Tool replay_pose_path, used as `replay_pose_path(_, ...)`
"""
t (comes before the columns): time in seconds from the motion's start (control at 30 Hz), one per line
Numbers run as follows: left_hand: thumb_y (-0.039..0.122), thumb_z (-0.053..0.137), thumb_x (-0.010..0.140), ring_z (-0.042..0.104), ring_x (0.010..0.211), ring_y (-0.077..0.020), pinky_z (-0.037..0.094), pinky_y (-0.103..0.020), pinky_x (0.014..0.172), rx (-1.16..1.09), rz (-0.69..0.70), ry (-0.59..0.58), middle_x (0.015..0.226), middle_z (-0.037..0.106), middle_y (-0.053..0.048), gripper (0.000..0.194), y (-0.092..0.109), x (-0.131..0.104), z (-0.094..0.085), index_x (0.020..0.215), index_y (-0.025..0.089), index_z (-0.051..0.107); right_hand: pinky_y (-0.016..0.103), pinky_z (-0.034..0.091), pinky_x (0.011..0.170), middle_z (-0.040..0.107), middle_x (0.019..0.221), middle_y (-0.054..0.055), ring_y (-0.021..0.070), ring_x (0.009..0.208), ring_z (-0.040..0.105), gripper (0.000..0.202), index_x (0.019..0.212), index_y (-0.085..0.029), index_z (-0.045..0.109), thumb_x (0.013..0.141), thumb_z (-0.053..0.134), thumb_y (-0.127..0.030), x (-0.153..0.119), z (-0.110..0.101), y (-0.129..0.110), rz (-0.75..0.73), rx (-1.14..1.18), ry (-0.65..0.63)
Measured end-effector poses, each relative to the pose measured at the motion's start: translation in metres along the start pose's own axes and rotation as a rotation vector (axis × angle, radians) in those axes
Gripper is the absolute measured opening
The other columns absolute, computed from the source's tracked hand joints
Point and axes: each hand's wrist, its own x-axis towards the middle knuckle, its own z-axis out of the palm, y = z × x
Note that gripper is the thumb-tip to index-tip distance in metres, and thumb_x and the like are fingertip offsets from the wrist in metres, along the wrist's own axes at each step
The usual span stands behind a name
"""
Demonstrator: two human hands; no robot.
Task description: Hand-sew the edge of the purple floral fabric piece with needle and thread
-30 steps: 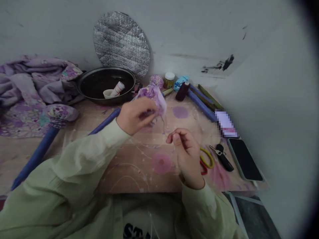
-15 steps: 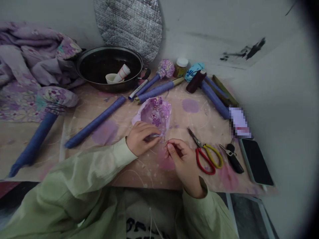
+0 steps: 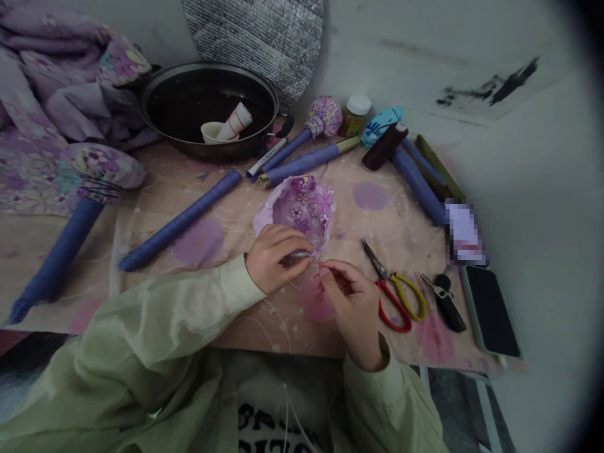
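Note:
A purple floral cloth piece (image 3: pixel 302 211), cupped like a small pouch with its hollow side up, lies in front of me. My left hand (image 3: pixel 279 257) is closed on its near edge, thumb against fingers. Close to that edge, my right hand (image 3: pixel 349 292) pinches a thin needle between thumb and forefinger; its tip is at the cloth, and the thread is too fine to follow. Right of my right hand lie scissors (image 3: pixel 389 277) with one red and one yellow handle.
A black pan (image 3: pixel 155 129) holding a cup stands at the back left, beside bunched floral cloth (image 3: pixel 35 135). Blue-wrapped sticks (image 3: pixel 182 220), a thread spool (image 3: pixel 381 150) and a lidded jar (image 3: pixel 353 116) lie about. At right are small snips (image 3: pixel 446 299) and a phone (image 3: pixel 491 311).
The view has shifted slightly. My right hand has come up a little toward the cloth's edge with the needle. My left hand keeps its pinch on the cloth.

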Motion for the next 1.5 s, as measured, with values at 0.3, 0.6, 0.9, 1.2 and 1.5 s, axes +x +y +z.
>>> replay_pose_path(0.3,0.023,0.064,0.083,0.065,0.071,-0.0169,0.049,-0.031,0.069,0.015,-0.007,0.029,0.075,0.072,-0.003,0.006,0.0001,-0.0012,0.0009,0.083,0.017,0.064,0.026,0.047,0.054,0.069,0.068,0.000,0.0124,0.057,0.060,0.009,0.082,-0.020,0.071,0.078,0.065,-0.024,0.0015,0.0037,-0.0026,-0.033,0.013,0.012)
replay_pose_path(0.6,0.022,0.067,0.081,0.064,0.068,-0.0156,0.048,-0.029,0.065,-0.016,-0.012,0.057,0.072,0.071,-0.002,0.005,0.0032,-0.0001,0.0011,0.081,0.017,0.065,0.026,0.047,0.054,0.068,0.066,0.000,0.0124,0.056,0.059,0.009,0.081,-0.021,0.072,0.077,0.065,-0.025,0.0035,0.0030,-0.0038,-0.021,0.018,0.005)
replay_pose_path(0.9,0.021,0.066,0.082,0.064,0.069,-0.0155,0.049,-0.030,0.067,-0.022,-0.009,0.046,0.072,0.071,-0.001,0.004,0.0031,-0.0011,0.0007,0.080,0.017,0.065,0.025,0.047,0.054,0.069,0.066,0.000,0.0121,0.056,0.059,0.009,0.079,-0.021,0.072,0.078,0.064,-0.025,0.0024,0.0022,-0.0063,-0.024,-0.011,0.011)
replay_pose_path(1.2,0.020,0.064,0.082,0.065,0.071,-0.0159,0.049,-0.032,0.070,-0.023,0.027,0.051,0.072,0.072,-0.001,0.003,0.0037,-0.0014,0.0017,0.080,0.018,0.065,0.027,0.047,0.052,0.069,0.066,0.001,0.0130,0.055,0.059,0.010,0.079,-0.020,0.071,0.079,0.063,-0.026,0.0017,0.0023,-0.0051,-0.045,-0.042,0.012)
replay_pose_path(1.5,0.019,0.065,0.083,0.065,0.073,-0.0160,0.049,-0.031,0.069,0.025,0.129,0.063,0.075,0.073,-0.002,0.001,0.0002,-0.0020,0.0025,0.083,0.018,0.065,0.025,0.049,0.054,0.068,0.065,0.000,0.0123,0.055,0.061,0.010,0.080,-0.019,0.068,0.081,0.062,-0.026,0.0004,0.0043,-0.0035,-0.067,0.010,0.013)
